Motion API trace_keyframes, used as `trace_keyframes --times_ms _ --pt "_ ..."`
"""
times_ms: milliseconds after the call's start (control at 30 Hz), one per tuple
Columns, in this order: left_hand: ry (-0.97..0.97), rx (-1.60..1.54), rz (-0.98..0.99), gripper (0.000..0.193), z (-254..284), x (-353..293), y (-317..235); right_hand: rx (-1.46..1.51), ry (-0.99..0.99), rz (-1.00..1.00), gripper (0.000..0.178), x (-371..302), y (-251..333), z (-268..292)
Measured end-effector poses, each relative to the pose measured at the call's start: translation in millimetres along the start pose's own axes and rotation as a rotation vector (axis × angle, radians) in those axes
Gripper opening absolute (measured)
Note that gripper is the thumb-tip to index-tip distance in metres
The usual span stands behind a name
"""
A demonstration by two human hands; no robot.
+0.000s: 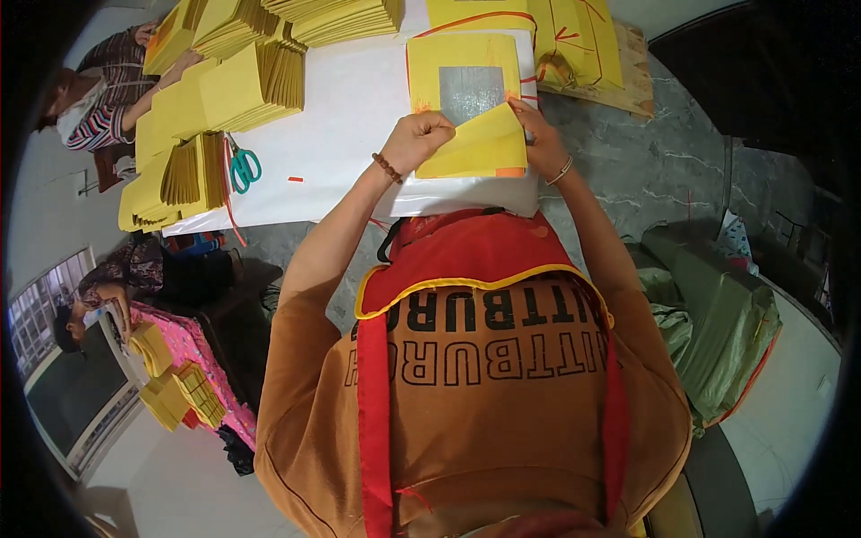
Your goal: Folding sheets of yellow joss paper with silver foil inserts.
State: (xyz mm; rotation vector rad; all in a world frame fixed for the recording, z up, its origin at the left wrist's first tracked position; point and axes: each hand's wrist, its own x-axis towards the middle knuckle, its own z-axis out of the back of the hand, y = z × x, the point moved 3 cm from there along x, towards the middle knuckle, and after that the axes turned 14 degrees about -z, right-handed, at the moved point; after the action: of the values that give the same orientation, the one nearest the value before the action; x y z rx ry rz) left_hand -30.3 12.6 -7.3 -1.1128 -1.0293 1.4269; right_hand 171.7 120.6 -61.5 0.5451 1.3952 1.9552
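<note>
At the near edge of the white-covered table point(345, 117) lies a pile of yellow paper sheets point(420, 67), the top one bearing a silver foil square point(471, 88), like joss paper. A yellow flap point(475, 148) stands lifted over the near part of the square. My left hand point(417, 141), a beaded bracelet at its wrist, is closed in a pinch at the flap's left corner. My right hand point(540, 143) grips the flap's upper right corner between thumb and fingers. Some of its fingers are hidden behind the paper.
Teal-handled scissors point(242, 169) lie beside fanned yellow paper stacks point(260, 81) at the left. Red-tied yellow bundles point(578, 45) rest on a wooden board at far right. One person point(99, 99) sits beyond the stacks; another point(134, 278) leans over a pink-covered table point(193, 341).
</note>
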Motion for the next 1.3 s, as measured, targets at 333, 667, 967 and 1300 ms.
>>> trace_keyframes --times_ms 333,667,967,1300 --pt "0.070 -0.036 0.009 0.019 4 0 3 0.002 0.010 0.011 0.050 0 2 -1" --pt "0.098 -0.065 -0.100 0.020 5 -2 0 0.059 -0.002 -0.049 0.046 -1 0 0" --pt "0.237 -0.174 -0.041 0.010 7 2 2 0.051 0.067 -0.013 0.032 0 8 1" --pt "0.278 -0.119 -0.016 0.013 6 5 0 0.053 0.057 -0.027 0.034 -1 7 0"
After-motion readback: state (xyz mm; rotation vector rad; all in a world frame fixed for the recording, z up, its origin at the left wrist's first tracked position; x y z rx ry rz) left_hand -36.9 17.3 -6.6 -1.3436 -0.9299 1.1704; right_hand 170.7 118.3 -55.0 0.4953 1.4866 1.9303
